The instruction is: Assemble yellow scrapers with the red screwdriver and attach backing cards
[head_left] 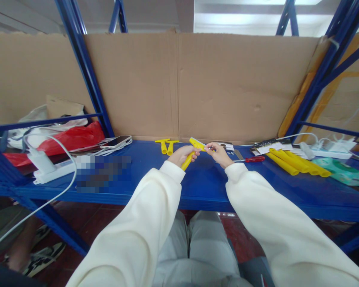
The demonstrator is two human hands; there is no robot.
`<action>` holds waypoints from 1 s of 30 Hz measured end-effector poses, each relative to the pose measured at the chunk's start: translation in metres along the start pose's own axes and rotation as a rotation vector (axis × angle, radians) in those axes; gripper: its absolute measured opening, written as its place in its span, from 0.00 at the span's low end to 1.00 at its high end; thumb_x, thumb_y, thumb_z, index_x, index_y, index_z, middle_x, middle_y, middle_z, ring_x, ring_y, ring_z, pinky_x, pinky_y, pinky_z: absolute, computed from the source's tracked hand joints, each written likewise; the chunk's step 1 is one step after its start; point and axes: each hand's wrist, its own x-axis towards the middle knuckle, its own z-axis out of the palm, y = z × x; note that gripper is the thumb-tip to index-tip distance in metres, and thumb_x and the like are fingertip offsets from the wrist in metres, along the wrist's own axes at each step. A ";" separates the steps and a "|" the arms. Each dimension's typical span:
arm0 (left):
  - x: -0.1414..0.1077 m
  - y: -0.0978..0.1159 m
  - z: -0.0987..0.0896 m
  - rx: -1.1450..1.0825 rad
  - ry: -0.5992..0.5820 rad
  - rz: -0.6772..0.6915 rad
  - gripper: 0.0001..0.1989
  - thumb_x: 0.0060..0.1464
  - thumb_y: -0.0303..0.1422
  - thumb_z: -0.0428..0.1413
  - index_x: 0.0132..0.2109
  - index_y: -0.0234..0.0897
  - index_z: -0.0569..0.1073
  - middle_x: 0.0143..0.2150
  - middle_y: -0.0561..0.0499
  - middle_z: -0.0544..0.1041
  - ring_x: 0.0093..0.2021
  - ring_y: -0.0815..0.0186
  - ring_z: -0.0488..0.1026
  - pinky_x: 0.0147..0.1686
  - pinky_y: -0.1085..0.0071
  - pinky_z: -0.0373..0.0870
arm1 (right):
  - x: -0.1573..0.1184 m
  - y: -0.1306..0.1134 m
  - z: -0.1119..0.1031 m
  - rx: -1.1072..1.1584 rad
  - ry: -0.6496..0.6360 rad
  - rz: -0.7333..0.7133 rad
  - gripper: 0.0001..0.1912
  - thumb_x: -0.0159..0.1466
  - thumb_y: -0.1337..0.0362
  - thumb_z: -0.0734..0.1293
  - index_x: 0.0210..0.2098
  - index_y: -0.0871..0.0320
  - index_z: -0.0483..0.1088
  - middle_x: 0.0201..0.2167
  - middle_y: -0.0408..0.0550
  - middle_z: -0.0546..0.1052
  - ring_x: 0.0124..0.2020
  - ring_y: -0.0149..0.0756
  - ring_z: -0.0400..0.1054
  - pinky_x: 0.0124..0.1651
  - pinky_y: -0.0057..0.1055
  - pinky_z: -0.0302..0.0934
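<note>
My left hand point(183, 156) is wrapped round the handle of a yellow scraper point(186, 161), its flat head tilted up above the fingers. A pale strip runs along the head's edge. Close by on the right, my right hand point(217, 154) pinches at the end of that head; whatever is between its fingertips is too small to make out. Behind my left hand lie two yellow T-shaped scraper pieces point(170, 148). Just right of my right hand are a flat metal blade point(238, 154), small bits on the blue surface, and a screwdriver with a red handle point(255, 159).
Several yellow tubes point(283, 161) lie at the right by dark printed cards point(271, 145), a green packet point(342, 171) and a white power strip point(332, 150). On the left are a phone point(116, 142), a red bag point(73, 138) and another power strip point(55, 171). Cardboard point(227, 87) stands behind.
</note>
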 end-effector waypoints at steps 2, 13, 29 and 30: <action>-0.001 0.000 0.001 0.001 -0.003 -0.001 0.06 0.58 0.25 0.55 0.33 0.35 0.66 0.19 0.60 0.61 0.15 0.77 0.52 0.15 0.81 0.48 | 0.000 0.000 0.000 -0.015 0.004 -0.025 0.06 0.58 0.58 0.66 0.29 0.54 0.70 0.35 0.47 0.75 0.38 0.39 0.67 0.47 0.40 0.63; 0.001 -0.001 0.002 0.013 -0.012 0.015 0.10 0.58 0.24 0.55 0.31 0.36 0.63 0.18 0.61 0.60 0.14 0.79 0.52 0.14 0.82 0.48 | 0.001 0.003 0.002 -0.024 0.040 0.032 0.06 0.56 0.59 0.67 0.28 0.55 0.67 0.36 0.46 0.73 0.38 0.38 0.65 0.48 0.41 0.62; -0.007 -0.002 0.012 0.147 0.103 0.155 0.12 0.56 0.20 0.54 0.27 0.35 0.64 0.16 0.59 0.62 0.13 0.78 0.55 0.16 0.79 0.49 | 0.001 0.005 0.002 0.039 0.001 0.177 0.12 0.54 0.60 0.70 0.37 0.55 0.69 0.44 0.49 0.76 0.46 0.40 0.68 0.52 0.42 0.63; -0.008 -0.002 0.013 0.166 0.113 0.163 0.13 0.57 0.19 0.53 0.27 0.35 0.64 0.16 0.59 0.62 0.13 0.78 0.55 0.16 0.79 0.49 | 0.002 0.006 0.002 0.045 -0.012 0.181 0.12 0.55 0.60 0.70 0.37 0.55 0.69 0.43 0.49 0.76 0.45 0.40 0.68 0.53 0.42 0.63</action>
